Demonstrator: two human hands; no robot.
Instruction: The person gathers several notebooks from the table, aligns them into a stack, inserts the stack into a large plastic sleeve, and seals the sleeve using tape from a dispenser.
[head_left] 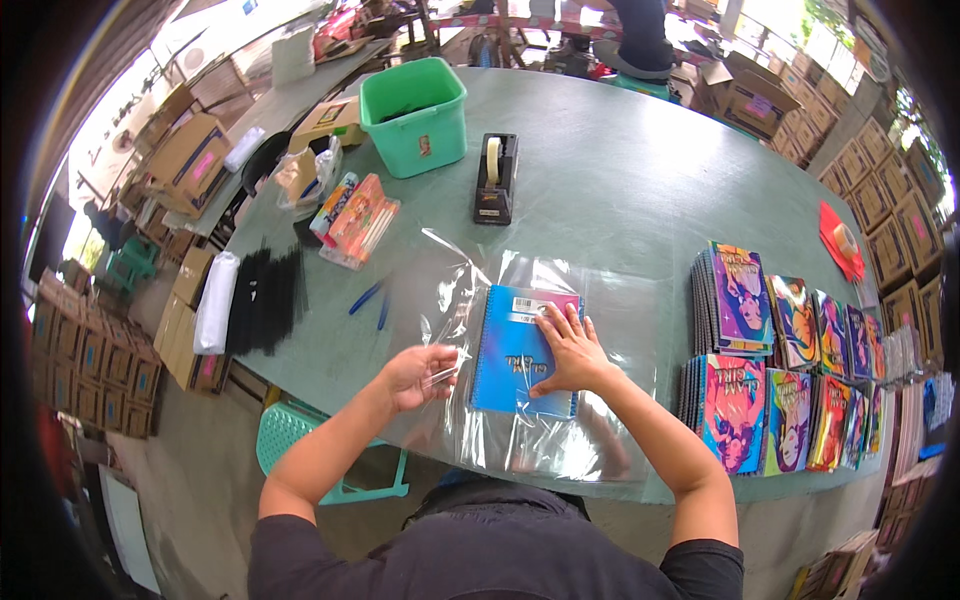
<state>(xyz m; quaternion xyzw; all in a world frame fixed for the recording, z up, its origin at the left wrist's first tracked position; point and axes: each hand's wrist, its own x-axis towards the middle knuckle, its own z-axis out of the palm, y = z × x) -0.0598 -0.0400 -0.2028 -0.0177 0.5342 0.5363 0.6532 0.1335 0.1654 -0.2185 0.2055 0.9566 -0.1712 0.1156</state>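
Clear plastic wrap (560, 440) sits pinched in the left hand (415, 375) grip, while the right hand (570, 350) presses flat, fingers spread, on the blue notebook (505, 365).

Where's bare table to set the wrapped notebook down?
Free: the wide green stretch of table between the tape dispenser and the stacked notebooks, beyond the clear wrap. Crowded: left of the left hand, with blue pens, black bundle and packets.

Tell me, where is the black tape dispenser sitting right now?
In the head view the black tape dispenser stands on the green table, toward its far side, just right of the green plastic bin and beyond the blue notebook under the right hand.
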